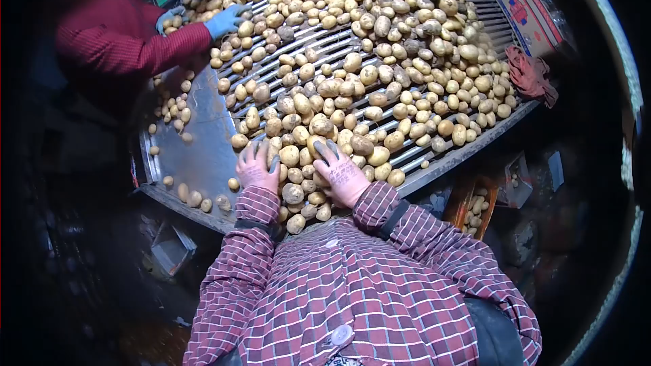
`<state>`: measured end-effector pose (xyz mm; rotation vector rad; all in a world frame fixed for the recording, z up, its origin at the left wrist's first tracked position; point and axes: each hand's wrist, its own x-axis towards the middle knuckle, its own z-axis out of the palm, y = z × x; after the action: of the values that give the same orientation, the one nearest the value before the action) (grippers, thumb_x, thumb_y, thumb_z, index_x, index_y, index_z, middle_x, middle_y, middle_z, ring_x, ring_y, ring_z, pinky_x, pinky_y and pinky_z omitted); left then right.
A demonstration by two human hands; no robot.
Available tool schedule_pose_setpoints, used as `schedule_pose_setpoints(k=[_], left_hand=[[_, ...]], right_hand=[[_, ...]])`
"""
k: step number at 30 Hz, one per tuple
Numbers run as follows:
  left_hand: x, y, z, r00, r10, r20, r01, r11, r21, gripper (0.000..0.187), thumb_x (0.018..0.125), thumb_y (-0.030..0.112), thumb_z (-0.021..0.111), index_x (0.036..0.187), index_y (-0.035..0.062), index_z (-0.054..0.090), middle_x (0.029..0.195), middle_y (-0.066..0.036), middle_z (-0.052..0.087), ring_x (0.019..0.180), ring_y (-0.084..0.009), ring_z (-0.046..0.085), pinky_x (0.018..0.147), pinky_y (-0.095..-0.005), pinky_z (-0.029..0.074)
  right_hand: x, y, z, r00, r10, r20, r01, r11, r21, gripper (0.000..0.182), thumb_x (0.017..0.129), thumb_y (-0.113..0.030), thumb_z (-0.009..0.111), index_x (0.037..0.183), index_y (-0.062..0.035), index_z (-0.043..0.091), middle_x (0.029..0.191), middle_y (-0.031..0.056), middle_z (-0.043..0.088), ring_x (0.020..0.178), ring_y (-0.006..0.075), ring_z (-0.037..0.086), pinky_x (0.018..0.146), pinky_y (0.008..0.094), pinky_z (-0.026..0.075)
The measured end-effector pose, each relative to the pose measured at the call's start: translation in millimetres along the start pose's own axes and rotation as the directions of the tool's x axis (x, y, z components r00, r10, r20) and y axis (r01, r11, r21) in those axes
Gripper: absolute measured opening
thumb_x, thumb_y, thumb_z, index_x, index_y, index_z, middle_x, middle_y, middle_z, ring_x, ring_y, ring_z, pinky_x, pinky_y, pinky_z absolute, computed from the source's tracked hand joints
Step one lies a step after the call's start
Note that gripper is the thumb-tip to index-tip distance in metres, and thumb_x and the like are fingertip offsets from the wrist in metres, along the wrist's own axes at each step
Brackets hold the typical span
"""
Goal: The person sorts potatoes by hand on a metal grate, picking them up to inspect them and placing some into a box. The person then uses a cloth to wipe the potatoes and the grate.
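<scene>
My left hand [258, 168], in a pink glove with grey fingertips, lies at the left edge of a bunch of potatoes [289, 156]. Its fingers are apart and touch the potatoes beside them. Opposite it, my right hand [343, 177] in a matching glove rests against the same bunch, fingers spread over the potatoes. Neither hand is closed around a single potato. Between the two hands, several potatoes reach down to the sorting table's near edge, close to my checked shirt [352, 284]. Some fingertips are partly hidden among the potatoes.
A slatted metal table [319, 42] carries a large potato heap [413, 20]. On the left, a co-worker's blue-gloved hand [227, 21] reaches over potatoes beside a metal sheet [203, 111]. A cardboard box [525, 13], a red cloth [529, 75] and an orange crate [487, 227] are at right.
</scene>
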<state>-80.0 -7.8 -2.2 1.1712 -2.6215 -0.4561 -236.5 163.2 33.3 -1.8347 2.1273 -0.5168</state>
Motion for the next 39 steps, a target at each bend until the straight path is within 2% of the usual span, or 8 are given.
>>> schedule_pose_setpoints(k=[5,10,13,19,21,24,29,39], left_hand=[[-0.6,48.6,14.8,0.962,0.170,0.214,-0.141,0.979,-0.147,0.060,0.081,0.042,0.072,0.131,0.0116,0.057,0.123,-0.017,0.059,0.115,-0.0349,0.054,0.103,-0.0456,0.041],[15.7,50.9,9.0,0.891,0.199,0.408,-0.103,0.964,-0.245,0.062,0.081,0.045,0.073,0.130,0.0102,0.058,0.120,-0.017,0.060,0.112,-0.0342,0.058,0.097,-0.0429,0.047],[18.5,45.0,7.6,0.883,0.193,0.427,0.001,0.911,-0.413,0.060,0.077,0.031,0.081,0.128,0.0098,0.059,0.114,-0.017,0.066,0.102,-0.0302,0.066,0.089,-0.0389,0.052],[19.6,34.1,21.3,0.902,0.271,0.336,-0.086,0.875,-0.476,0.052,0.076,0.026,0.079,0.118,0.0066,0.057,0.110,-0.015,0.067,0.102,-0.0269,0.066,0.091,-0.0378,0.052],[23.4,38.4,29.4,0.911,0.202,0.360,-0.009,0.882,-0.472,0.052,0.076,0.033,0.080,0.112,0.0015,0.059,0.107,-0.019,0.067,0.096,-0.0306,0.066,0.088,-0.0412,0.052],[22.6,69.9,19.5,0.897,0.217,0.385,-0.095,0.945,-0.313,0.069,0.074,0.038,0.082,0.123,-0.0004,0.052,0.110,-0.022,0.066,0.102,-0.0363,0.065,0.091,-0.0444,0.051],[20.4,68.1,32.5,0.902,0.335,0.273,-0.239,0.913,-0.331,0.077,0.068,0.028,0.085,0.132,0.0037,0.049,0.122,-0.023,0.057,0.117,-0.0377,0.054,0.103,-0.0441,0.044],[-54.7,31.5,-23.4,0.978,0.131,0.164,0.041,0.645,-0.763,0.066,0.070,0.015,0.082,0.129,0.0057,0.053,0.119,-0.012,0.061,0.112,-0.0273,0.059,0.101,-0.0390,0.046]], right_hand=[[-28.9,6.1,-4.1,0.996,-0.087,0.005,0.085,0.985,0.151,0.046,0.068,-0.005,0.072,0.111,-0.0060,0.054,0.147,0.0186,0.037,0.134,0.0455,0.039,0.108,0.0452,0.041],[-73.0,8.1,-73.1,0.852,0.511,0.110,-0.446,0.600,0.665,0.056,0.069,-0.019,0.085,0.118,-0.0060,0.059,0.112,0.0109,0.065,0.101,0.0230,0.064,0.093,0.0319,0.050],[-127.2,44.2,-87.0,0.687,0.718,0.117,-0.164,-0.003,0.986,0.051,0.076,-0.012,0.082,0.122,-0.0080,0.060,0.103,0.0043,0.064,0.088,0.0136,0.064,0.076,0.0266,0.056],[-256.6,122.4,-62.4,0.255,0.965,0.058,0.396,-0.159,0.904,0.041,0.095,-0.047,0.060,0.118,-0.0132,0.061,0.099,0.0058,0.066,0.079,0.0161,0.063,0.063,0.0299,0.053],[-306.1,161.6,-4.2,0.459,0.888,-0.030,0.669,-0.323,0.669,0.036,0.093,-0.044,0.064,0.112,-0.0136,0.063,0.100,0.0060,0.065,0.078,0.0204,0.063,0.066,0.0340,0.055],[-349.9,153.2,51.2,-0.041,0.932,0.360,0.690,-0.234,0.685,0.026,0.096,-0.037,0.059,0.109,-0.0156,0.061,0.105,0.0056,0.065,0.091,0.0244,0.063,0.078,0.0428,0.056],[-411.7,162.6,67.2,-0.336,0.869,0.364,0.693,-0.034,0.720,0.036,0.091,-0.030,0.066,0.121,-0.0139,0.055,0.122,0.0123,0.059,0.112,0.0304,0.056,0.085,0.0496,0.057],[-362.1,220.7,-54.3,0.007,0.992,0.126,0.524,-0.110,0.844,0.040,0.101,-0.020,0.038,0.138,-0.0117,0.051,0.140,0.0121,0.053,0.127,0.0312,0.053,0.111,0.0467,0.041]])
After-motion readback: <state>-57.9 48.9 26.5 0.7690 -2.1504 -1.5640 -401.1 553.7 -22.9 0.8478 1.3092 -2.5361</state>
